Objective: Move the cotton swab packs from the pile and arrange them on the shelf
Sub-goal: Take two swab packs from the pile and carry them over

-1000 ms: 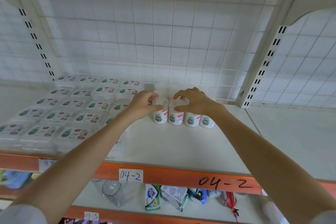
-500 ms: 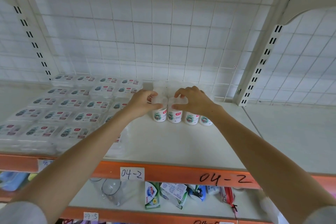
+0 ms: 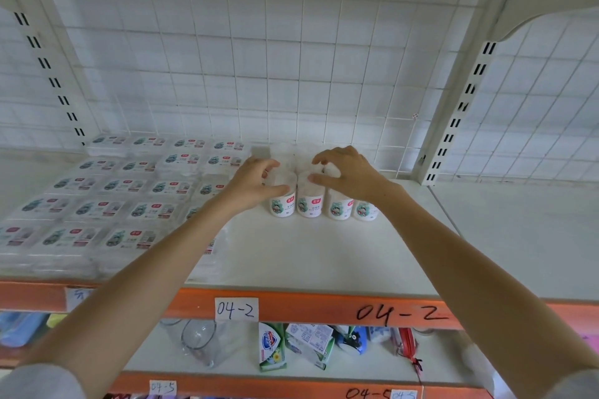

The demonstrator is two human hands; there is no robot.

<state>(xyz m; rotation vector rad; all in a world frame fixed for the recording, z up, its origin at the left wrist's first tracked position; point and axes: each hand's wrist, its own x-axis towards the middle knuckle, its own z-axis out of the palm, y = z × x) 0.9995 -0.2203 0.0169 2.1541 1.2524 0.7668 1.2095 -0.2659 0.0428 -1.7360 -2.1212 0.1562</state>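
Comparing with the frame half a second before, we see little change: both hands stay on the same two cotton swab tubs at the back of the shelf (image 3: 324, 256). Our left hand (image 3: 256, 183) curls its fingers round the leftmost tub (image 3: 282, 201); our right hand (image 3: 348, 176) grips the second tub (image 3: 310, 202), just beside it. Two more tubs (image 3: 351, 209) stand in the row under the right wrist. Flat swab packs (image 3: 107, 201) lie stacked to the left, unmoved.

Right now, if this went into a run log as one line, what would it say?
step: arranging on shelf | left hand: grips round swab tub | right hand: grips next tub | flat packs: left
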